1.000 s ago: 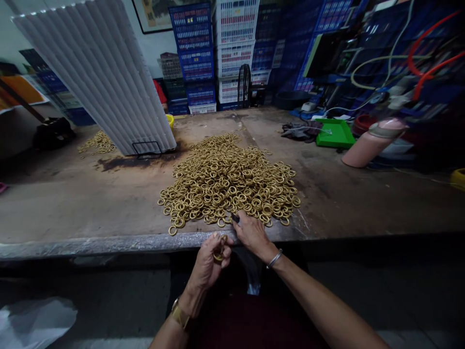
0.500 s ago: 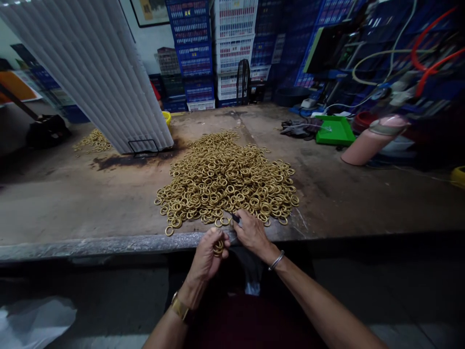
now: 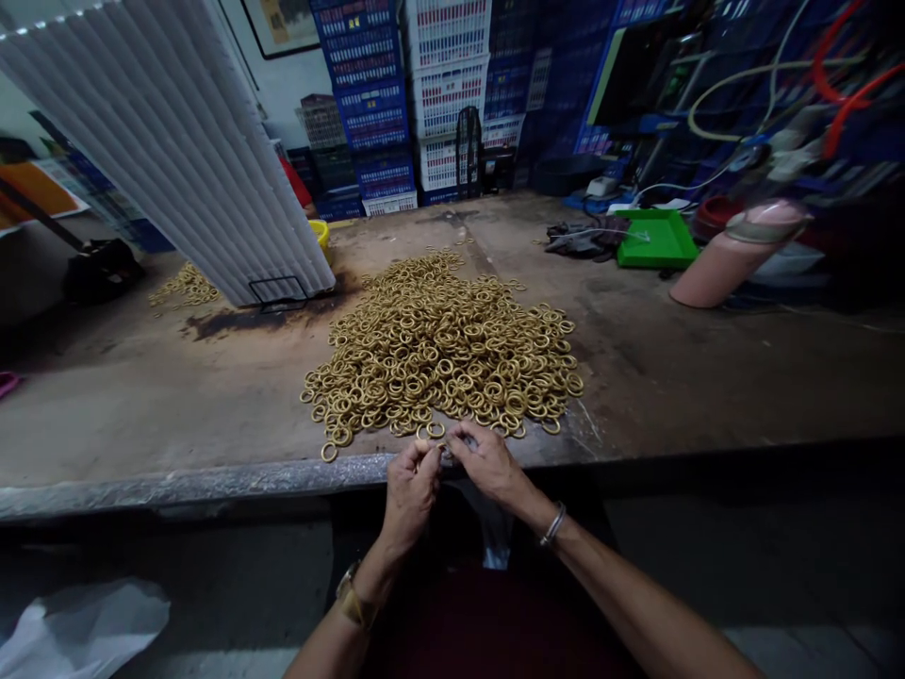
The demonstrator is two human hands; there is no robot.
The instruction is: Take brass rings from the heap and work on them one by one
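Fingertips point(image 3: 457, 434) of right hand point(image 3: 493, 465) now nearer left hand point(image 3: 411, 495) and its gold ring point(image 3: 442, 446)

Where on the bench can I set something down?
Bare bench shows left of the large ring heap, before the ribbed white panel, and right of it, before the pink bottle. Crowded: the heap's front, with left hand and right hand, and around the green tray.
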